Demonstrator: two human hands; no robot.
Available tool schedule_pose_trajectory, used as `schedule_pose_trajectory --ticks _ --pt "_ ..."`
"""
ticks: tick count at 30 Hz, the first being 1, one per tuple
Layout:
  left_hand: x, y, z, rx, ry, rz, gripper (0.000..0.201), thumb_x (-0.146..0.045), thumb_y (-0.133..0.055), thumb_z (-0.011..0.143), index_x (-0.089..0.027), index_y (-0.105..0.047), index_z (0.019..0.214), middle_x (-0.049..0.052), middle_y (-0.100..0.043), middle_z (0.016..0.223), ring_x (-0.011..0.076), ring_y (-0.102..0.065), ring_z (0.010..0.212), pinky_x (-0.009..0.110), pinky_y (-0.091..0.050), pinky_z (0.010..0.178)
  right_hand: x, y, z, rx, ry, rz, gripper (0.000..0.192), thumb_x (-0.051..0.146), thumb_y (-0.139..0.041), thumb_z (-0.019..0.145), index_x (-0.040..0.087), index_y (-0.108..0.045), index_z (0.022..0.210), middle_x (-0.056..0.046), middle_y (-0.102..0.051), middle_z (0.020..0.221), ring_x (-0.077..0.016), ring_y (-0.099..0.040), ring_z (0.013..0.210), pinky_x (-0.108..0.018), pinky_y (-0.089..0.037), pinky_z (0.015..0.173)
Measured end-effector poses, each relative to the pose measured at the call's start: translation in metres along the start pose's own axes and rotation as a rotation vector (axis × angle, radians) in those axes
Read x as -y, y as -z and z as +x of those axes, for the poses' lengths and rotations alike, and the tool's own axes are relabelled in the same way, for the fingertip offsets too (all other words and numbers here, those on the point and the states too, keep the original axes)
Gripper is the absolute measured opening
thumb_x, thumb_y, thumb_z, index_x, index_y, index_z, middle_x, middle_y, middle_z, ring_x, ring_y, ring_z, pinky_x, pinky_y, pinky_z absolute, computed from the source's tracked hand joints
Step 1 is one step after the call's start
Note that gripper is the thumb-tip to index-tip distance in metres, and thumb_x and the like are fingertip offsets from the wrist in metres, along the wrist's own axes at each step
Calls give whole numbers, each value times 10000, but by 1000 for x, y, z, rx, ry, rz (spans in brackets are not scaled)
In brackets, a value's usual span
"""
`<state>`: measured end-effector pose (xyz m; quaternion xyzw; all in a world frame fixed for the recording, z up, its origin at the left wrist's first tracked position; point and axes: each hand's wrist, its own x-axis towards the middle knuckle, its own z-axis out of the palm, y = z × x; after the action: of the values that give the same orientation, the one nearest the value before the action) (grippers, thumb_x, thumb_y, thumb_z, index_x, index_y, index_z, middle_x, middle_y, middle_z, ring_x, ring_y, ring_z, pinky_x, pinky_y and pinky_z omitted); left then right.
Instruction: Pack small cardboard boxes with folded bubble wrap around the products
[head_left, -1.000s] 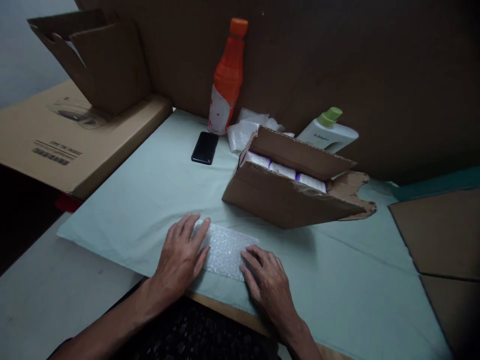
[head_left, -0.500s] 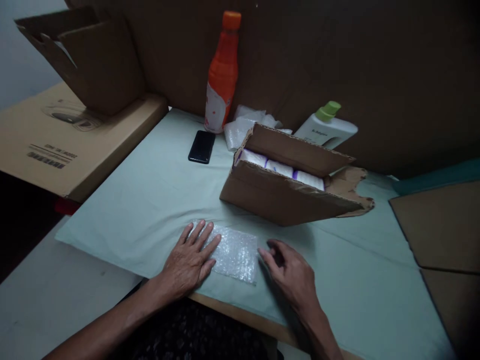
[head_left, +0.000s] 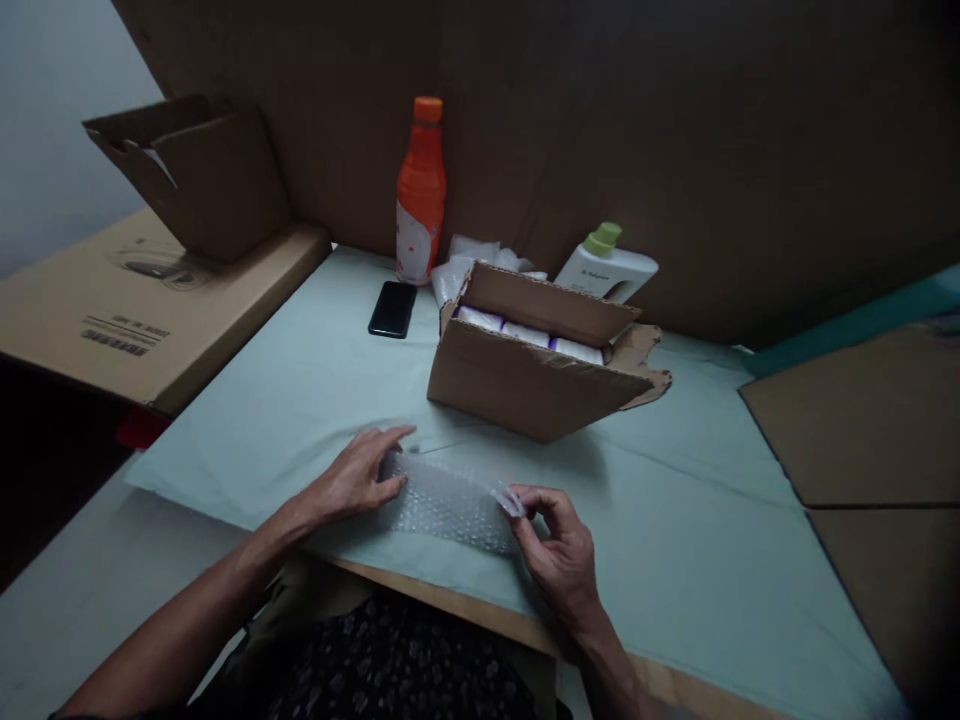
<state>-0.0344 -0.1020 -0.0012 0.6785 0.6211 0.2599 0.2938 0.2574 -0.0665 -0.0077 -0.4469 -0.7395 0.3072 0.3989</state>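
The sheet of bubble wrap [head_left: 448,500] is lying near the front edge of the desk [head_left: 315,380], on the pale green cover. Looks like early days: nothing's on it or wrapped in it yet. Left hand [head_left: 352,478] is spread flat on its left end, fingers apart, pinning it. Right hand [head_left: 559,545] has its grip pinched together on the right corner, lifting it a bit. The open cardboard box [head_left: 525,375] with white packs inside sits just beyond, a little gap between. Plenty of bare cover to the right; phone [head_left: 392,308] and orange bottle [head_left: 420,195] are far back.
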Motion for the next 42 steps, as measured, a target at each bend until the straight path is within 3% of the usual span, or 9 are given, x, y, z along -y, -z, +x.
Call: schedule_pose_trajectory --ticks 3,8,14,18,24,27,34,39,42 --pt "-7 -1 3 76 127 -95 495 -296 -582 838 -185 -580 1321 15 -662 858 173 -591 734 340 -520 759 -10 0 -1 -49 -159 26 193 342 -667 879 209 -607 1005 -27 -698 809 -164 -674 719 -282 -556 681" --pt "-14 -23 -16 -177 325 -503 792 -327 -636 825 -180 -293 1523 110 -642 1125 175 -630 847 362 -548 776 -24 14 -6 14 -314 174 702 448 -702 854 196 -424 1447 -116 -732 1043 -185 -711 791 -359 -595 752" --pt "-21 -37 -38 -94 316 -447 402 -302 -587 857 -194 -631 1242 101 -712 1081 195 -671 854 374 -572 776 -24 38 -10 256 -160 14 252 357 -654 887 246 -718 1104 -100 -736 1109 -248 -713 998 -381 -599 832" --pt "-36 -40 -36 -40 137 -192 235 -207 -524 880 -218 -745 960 51 -755 870 195 -701 783 332 -587 712 -4 43 0 371 80 -120 161 231 -576 917 250 -735 896 -38 -731 850 -205 -712 804 -335 -602 719" --pt "-92 10 0 -676 -493 301 415 -89 -597 877 -242 -646 1260 75 -709 1042 202 -681 956 317 -565 853 58 94 54 -55 558 -272 420 126 -626 889 316 -650 1262 -51 -723 1066 -212 -687 947 -351 -573 825" --pt "-119 51 55 -814 -631 426 370 -170 -582 898 -226 -648 1258 68 -691 1050 219 -652 996 362 -530 903 71 120 114 -202 552 -367 421 164 -640 887 296 -655 1287 -53 -716 1140 -212 -673 958 -357 -548 838" --pt "-150 101 162 105 -174 547 273 -137 -460 810 -146 -668 633 -16 -440 536 118 -383 536 285 -313 574 62 130 219 537 42 -506 226 269 -566 871 217 -780 922 -3 -734 768 -160 -639 641 -258 -435 552" --pt "-157 98 189 409 -173 563 270 -101 -520 743 -183 -519 486 -36 -405 457 102 -293 462 288 -245 514 73 108 233 796 41 -857 234 110 -549 803 218 -695 655 16 -630 568 -118 -495 473 -261 -302 499" --pt "-152 101 196 450 -181 551 226 -114 -544 750 -185 -598 543 -24 -515 505 107 -377 463 274 -281 512 71 108 235 815 50 -843 180 111 -600 767 232 -695 672 24 -607 534 -115 -455 436 -265 -281 500"
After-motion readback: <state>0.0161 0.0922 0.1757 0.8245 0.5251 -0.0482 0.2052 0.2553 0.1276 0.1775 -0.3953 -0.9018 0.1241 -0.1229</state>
